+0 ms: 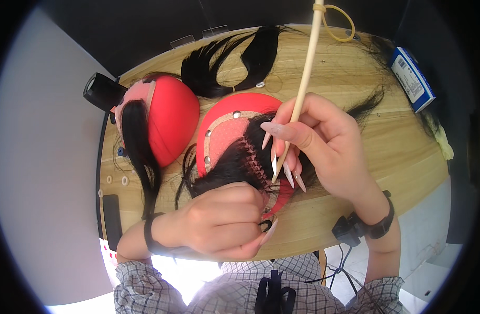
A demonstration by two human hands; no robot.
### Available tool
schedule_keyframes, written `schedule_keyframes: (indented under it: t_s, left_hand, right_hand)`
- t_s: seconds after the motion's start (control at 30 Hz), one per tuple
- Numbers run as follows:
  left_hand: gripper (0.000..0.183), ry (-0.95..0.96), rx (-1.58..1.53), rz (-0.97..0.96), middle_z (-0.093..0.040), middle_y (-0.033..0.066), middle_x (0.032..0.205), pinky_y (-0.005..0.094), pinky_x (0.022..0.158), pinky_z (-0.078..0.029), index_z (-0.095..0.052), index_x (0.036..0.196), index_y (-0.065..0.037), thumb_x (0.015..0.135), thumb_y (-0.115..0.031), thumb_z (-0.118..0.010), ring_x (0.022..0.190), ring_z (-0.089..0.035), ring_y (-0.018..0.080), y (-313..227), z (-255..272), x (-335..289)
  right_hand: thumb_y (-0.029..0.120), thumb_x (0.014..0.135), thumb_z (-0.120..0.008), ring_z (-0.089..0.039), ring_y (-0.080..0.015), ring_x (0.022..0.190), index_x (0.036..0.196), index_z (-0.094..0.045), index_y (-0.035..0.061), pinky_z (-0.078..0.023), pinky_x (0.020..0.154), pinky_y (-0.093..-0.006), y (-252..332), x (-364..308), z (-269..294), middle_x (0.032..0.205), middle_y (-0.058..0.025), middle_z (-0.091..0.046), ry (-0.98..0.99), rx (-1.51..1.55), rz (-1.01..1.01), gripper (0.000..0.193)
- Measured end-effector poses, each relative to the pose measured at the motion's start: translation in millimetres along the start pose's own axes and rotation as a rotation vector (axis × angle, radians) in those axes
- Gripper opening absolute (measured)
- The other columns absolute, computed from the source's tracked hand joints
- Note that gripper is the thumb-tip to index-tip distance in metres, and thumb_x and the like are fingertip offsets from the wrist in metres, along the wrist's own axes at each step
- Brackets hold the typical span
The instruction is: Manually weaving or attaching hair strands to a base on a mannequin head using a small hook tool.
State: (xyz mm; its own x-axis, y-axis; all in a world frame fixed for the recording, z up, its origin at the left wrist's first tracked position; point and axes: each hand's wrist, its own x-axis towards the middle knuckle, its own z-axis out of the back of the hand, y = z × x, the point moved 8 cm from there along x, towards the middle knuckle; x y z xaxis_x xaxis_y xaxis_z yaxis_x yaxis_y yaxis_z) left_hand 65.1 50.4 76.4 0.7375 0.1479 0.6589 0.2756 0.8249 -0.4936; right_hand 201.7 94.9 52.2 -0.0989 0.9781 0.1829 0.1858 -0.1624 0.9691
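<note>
In front of me a red dome-shaped head form (240,101) carries a pink mesh wig cap (227,137) edged with a tan band and pinned with silver studs. Black hair (229,162) hangs from the cap on both sides of a knotted parting. My right hand (323,141) pinches a long pale wooden stick (309,63), tilted, its lower tip at the parting. Over the near edge of the cap, my left hand (224,217) is closed in a fist. A small black loop shows by its thumb; what its fingers grip is hidden.
A second red head form (174,120) with pink mesh and a black hair lock stands left, beside a black cylinder (101,93). Loose black hair bundles (261,57) lie at the back. A yellow rubber band (349,35) hangs from the stick's top. A blue-and-white box (411,78) sits right.
</note>
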Motion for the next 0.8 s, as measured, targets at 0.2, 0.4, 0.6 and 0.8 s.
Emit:
schedule_keyframes:
  t_s: [0.2, 0.4, 0.6, 0.8]
  left_hand:
    - [0.016, -0.003, 0.001, -0.007, -0.050, 0.0079, 0.062, 0.0340, 0.059, -0.052, -0.055, 0.060, 0.002, 0.068, 0.013, -0.064, 0.060, -0.054, 0.0242, -0.2, -0.5, -0.6]
    - [0.016, -0.014, 0.000, -0.015, -0.049, 0.0073, 0.061, 0.0335, 0.058, -0.052, -0.055, 0.060, 0.001, 0.068, 0.012, -0.063, 0.060, -0.054, 0.0238, 0.0, -0.8, -0.6]
    - [0.015, -0.001, -0.004, -0.016, -0.050, 0.0070, 0.061, 0.0334, 0.059, -0.052, -0.055, 0.060, 0.001, 0.068, 0.012, -0.063, 0.061, -0.055, 0.0234, -0.3, -0.5, 0.6]
    - [0.015, -0.007, 0.000, -0.015, -0.050, 0.0067, 0.061, 0.0331, 0.060, -0.053, -0.056, 0.060, 0.001, 0.069, 0.011, -0.063, 0.062, -0.056, 0.0231, -0.3, -1.0, -0.5]
  right_hand:
    - [0.013, 0.099, -0.058, -0.058, -0.0081, 0.056, 0.102, -0.058, -0.0006, -0.046, 0.049, -0.0186, -4.8, 0.9, 4.6, 0.075, -0.0076, -0.064, -0.001, 0.058, 0.004, 0.013]
    - [0.015, 0.099, -0.061, -0.057, -0.0068, 0.058, 0.104, -0.059, -0.0002, -0.045, 0.051, -0.0187, -4.6, -1.1, 6.1, 0.079, -0.0061, -0.064, 0.017, 0.094, 0.000, 0.017]
    - [0.018, 0.101, -0.057, -0.061, -0.0095, 0.058, 0.104, -0.058, -0.0007, -0.048, 0.051, -0.0194, -5.3, -0.9, 8.4, 0.077, -0.0085, -0.065, 0.004, 0.083, 0.054, 0.019]
    - [0.015, 0.100, -0.058, -0.060, -0.0095, 0.061, 0.107, -0.057, -0.0009, -0.047, 0.053, -0.0203, -6.7, -2.2, 8.5, 0.083, -0.0086, -0.065, 0.042, 0.112, 0.012, 0.017]
